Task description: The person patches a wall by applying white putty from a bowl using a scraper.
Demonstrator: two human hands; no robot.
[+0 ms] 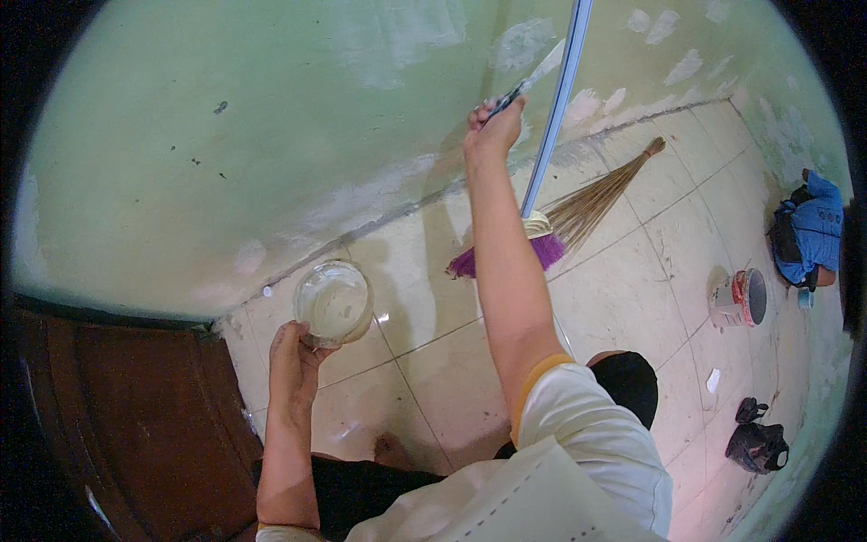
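My left hand [293, 357] grips the near rim of a round tub [332, 303] with pale paste smeared inside, held above the tiled floor. Stretched out ahead, my right hand [496, 125] is wrapped around the dark handle of a putty knife [533, 78]. Its pale, paste-coated blade points up and right toward the green wall [298, 117]. The blade's tip lies close beside a blue broom pole in this view; I cannot tell whether it touches the wall. Whitish patches of filler mark that wall.
A purple-bristled broom [545, 246] leans upright against the wall, beside a stick broom [607, 194] on the tiles. To the right are a paint bucket [748, 298], a blue bag or cloth [809, 230] and a black plastic bag [759, 444]. A brown wooden door [144, 434] stands at the left.
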